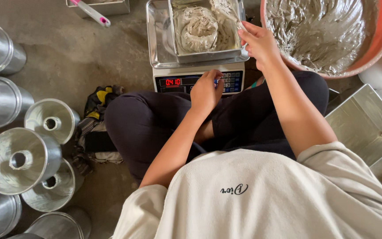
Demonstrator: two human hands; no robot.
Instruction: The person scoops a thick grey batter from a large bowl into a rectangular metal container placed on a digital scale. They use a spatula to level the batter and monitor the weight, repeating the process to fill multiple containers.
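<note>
Scale keypad (231, 82) is pressed by the curled left hand (205, 90); spatula (228, 15) is gripped by the right hand (257, 42) over the batter tin (208, 55).

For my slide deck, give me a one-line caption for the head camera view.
Left hand on the scale's keypad, right hand at the batter pan.

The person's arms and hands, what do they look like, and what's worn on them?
Both arms are bare from above the elbow down. The left hand and right hand wear no gloves, rings, watch or bracelet that shows. The short sleeves belong to a loose cream top of soft, towel-like fabric with a small dark script marking on the front.
</note>
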